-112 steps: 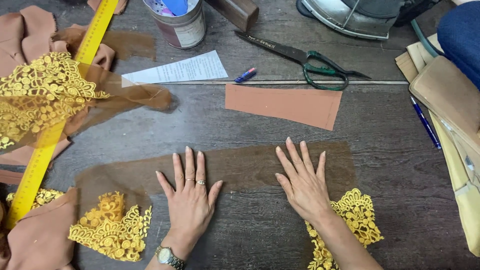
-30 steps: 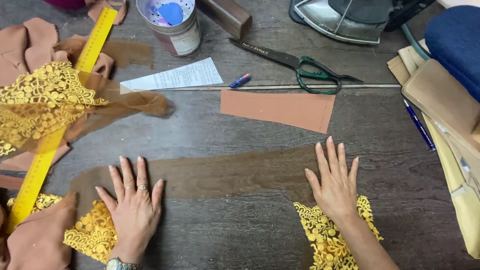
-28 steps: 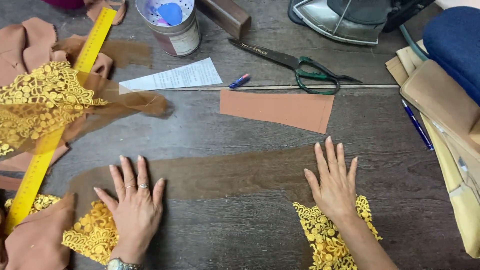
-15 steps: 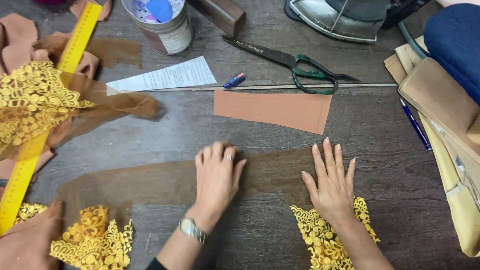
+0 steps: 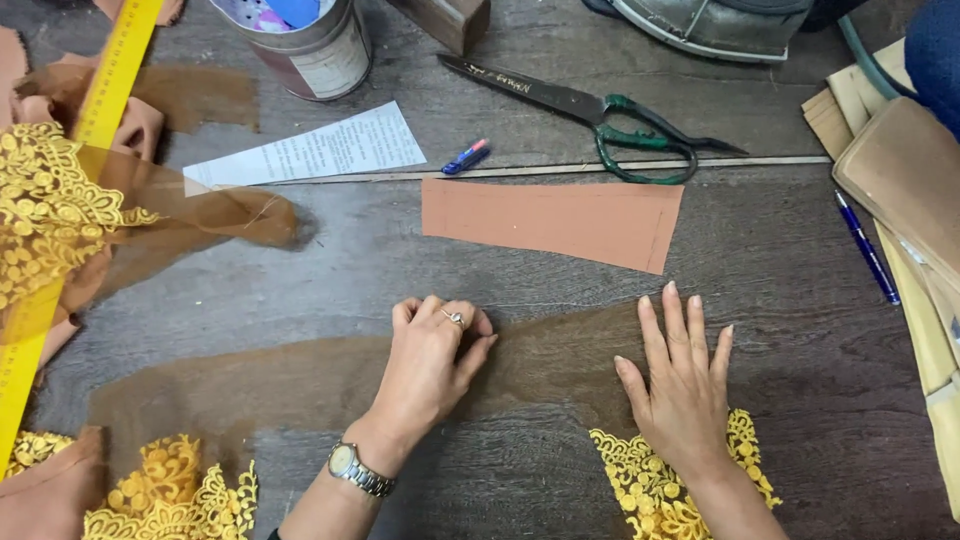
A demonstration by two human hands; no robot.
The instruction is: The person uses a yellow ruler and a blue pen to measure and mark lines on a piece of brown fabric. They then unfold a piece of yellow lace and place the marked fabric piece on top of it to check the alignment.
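Observation:
A long strip of sheer brown mesh fabric lies across the dark wooden table, with gold lace trim at its near left and gold lace at its near right. My left hand rests near the middle of the strip, fingers curled and pinching at its upper edge. My right hand lies flat with fingers spread on the strip's right end, above the gold lace.
A tan paper pattern piece lies just beyond the hands. Farther back are green-handled scissors, a small blue and red chalk marker, a printed paper slip, a tin can, a yellow ruler, more lace fabric and a blue pen.
My left hand slid from the strip's left end to its middle and its fingers curled onto the fabric edge. My right hand stayed flat at the right end.

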